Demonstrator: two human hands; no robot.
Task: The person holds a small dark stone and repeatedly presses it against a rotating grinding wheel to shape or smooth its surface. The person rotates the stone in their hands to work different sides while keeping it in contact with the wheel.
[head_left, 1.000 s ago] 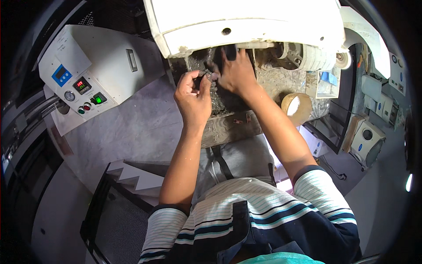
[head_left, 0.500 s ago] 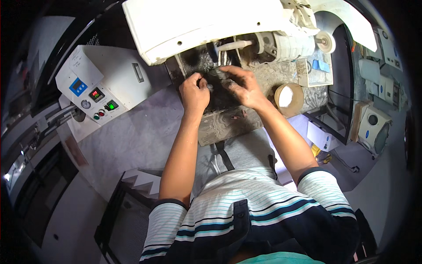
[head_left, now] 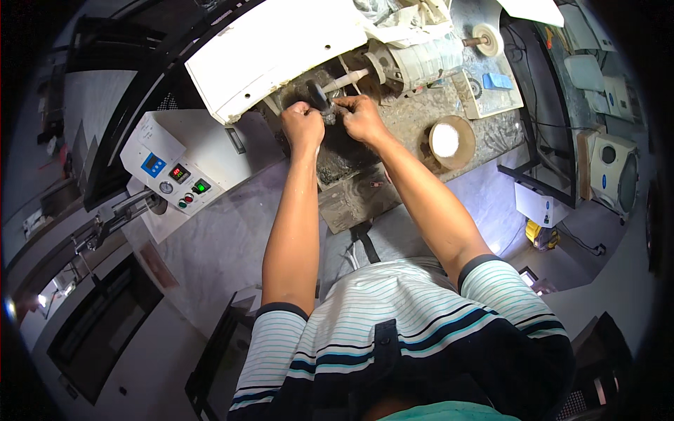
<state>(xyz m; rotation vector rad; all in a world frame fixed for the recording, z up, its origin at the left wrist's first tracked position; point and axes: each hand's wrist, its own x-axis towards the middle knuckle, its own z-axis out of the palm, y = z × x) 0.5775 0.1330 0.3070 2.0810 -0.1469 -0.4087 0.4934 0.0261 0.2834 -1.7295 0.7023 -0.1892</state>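
A small dark piece [head_left: 328, 116] was pinched between the curled, nearly closed fingers of the left hand [head_left: 303, 129] and right hand [head_left: 363, 119], beside the black wheel [head_left: 317, 95]. A bowl [head_left: 465, 142] was set on the desk [head_left: 411, 119].

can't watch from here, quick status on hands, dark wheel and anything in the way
Left hand, right hand close together at dark wheel. Grips unclear. Bowl off to the right, clear of both hands.
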